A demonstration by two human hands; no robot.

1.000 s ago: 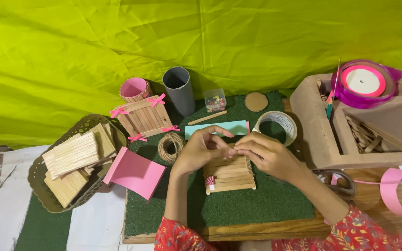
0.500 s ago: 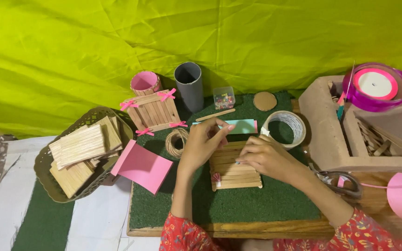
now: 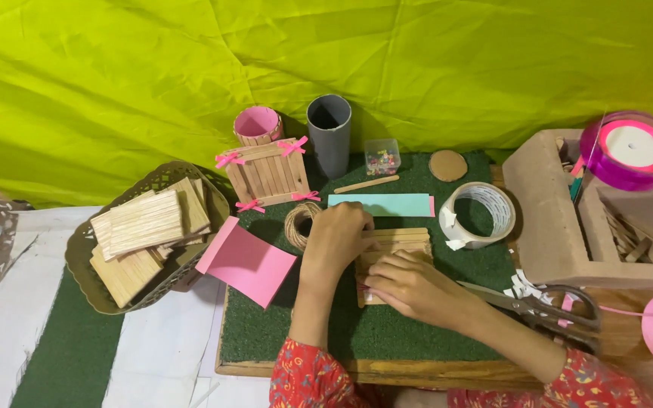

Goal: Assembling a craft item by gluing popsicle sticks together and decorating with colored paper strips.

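- At far left, on the white-and-green striped cloth: an olive mesh basket (image 3: 85, 261) w/ stacked panels of craft sticks (image 3: 141, 225) inside.
- Next, on the green mat (image 3: 296, 332) covering the tabletop: a pink paper sheet (image 3: 247, 263) lying half over the mat's left edge; behind it a small stick crate w/ pink bows (image 3: 266, 172), a pink-lined stick cup (image 3: 257, 125) & a grey tube (image 3: 329, 134), both upright.
- A twine spool (image 3: 300, 224) sits just beside the left hand (image 3: 336, 240).
- Left hand: palm down, fingers curled over the left end of the stick panel (image 3: 398, 240), pressing on it; can't tell if it grips anything.
- Stick panel: mid-mat, flat, between both hands, just in front of a teal paper strip (image 3: 379, 205).
- Right hand (image 3: 410, 287): fingers bent, tips on the panel's near edge; whether sth is pinched is hidden.
- Back centre: a bead box (image 3: 382, 156), a loose stick (image 3: 366, 184), a round cork disc (image 3: 447, 165).
- Right of panel: a tape roll (image 3: 478, 214), then scissors (image 3: 546, 306) near the right forearm.
- Far right: a brown organiser box (image 3: 549, 227) w/ a pink ribbon reel (image 3: 632, 149) on top.
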